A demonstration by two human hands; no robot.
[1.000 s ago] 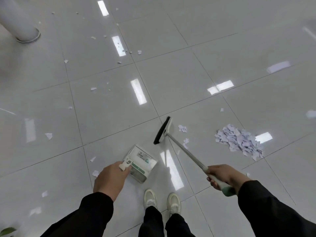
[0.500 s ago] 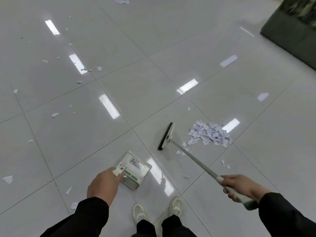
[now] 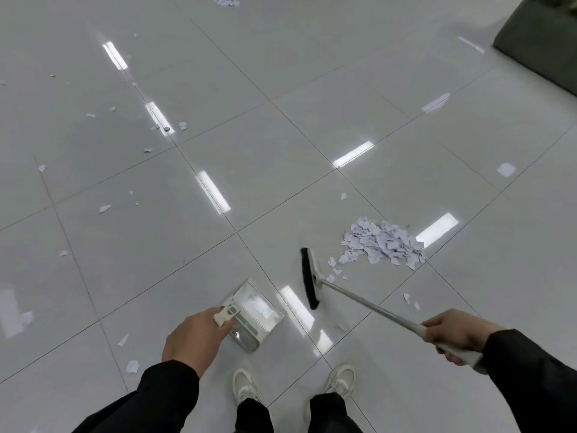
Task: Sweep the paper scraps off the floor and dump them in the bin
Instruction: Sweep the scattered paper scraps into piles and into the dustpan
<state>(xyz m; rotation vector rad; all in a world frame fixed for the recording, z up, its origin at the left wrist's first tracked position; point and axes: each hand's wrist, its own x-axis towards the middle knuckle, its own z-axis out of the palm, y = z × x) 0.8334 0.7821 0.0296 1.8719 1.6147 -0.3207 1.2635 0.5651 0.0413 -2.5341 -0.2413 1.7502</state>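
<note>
So, no readable writing anywhere; the dustpan has a label patch inside and a green strip near its handle, but any text there is too blurry to make out. The left hand grips the dustpan's white handle in the lower middle of the frame, the right hand is wrapped around the broom handle at lower right, and the black bristle head sits on the floor just right of the dustpan. The main pile of paper scraps lies right of centre, just beside the broom head, with a few strays trailing between them. Loose bits are scattered across the left half, and another small heap peeks in at the top edge. A dark boxy thing fills the upper right corner. White sneakers show at the bottom, between black sleeves.
</note>
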